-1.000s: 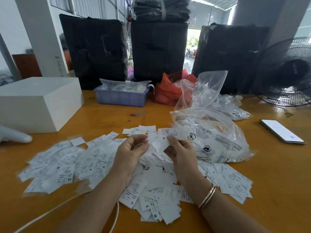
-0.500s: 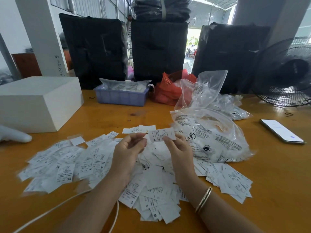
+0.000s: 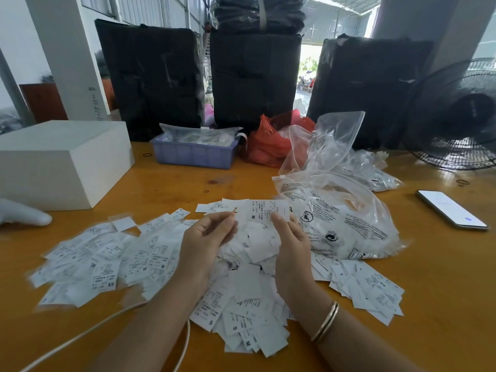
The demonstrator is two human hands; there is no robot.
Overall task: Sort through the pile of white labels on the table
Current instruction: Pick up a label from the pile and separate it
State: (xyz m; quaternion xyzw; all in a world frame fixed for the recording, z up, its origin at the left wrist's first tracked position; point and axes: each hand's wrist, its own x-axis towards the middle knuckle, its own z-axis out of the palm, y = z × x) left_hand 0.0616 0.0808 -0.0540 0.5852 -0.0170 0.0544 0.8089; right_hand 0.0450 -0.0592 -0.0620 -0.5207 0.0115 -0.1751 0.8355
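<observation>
Now the right hand has flipped its pinched label print-side up, an M, w/ left hand pinching its other edge, held just above the pile, so it's readable & ready to sort.

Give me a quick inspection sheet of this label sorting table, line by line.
Surface: orange wooden table, bare at the right edge.
Job's things: pile of white labels spread across the near table; one label marked M held up.
Clutter: clear plastic bags, purple tray, red bag, white box, phone.
Grips: right hand pinches the held label; left hand touches its left edge, fingers curled.
Cables: white cable at the near left.
Surroundings: black wrapped bundles, fan.
</observation>
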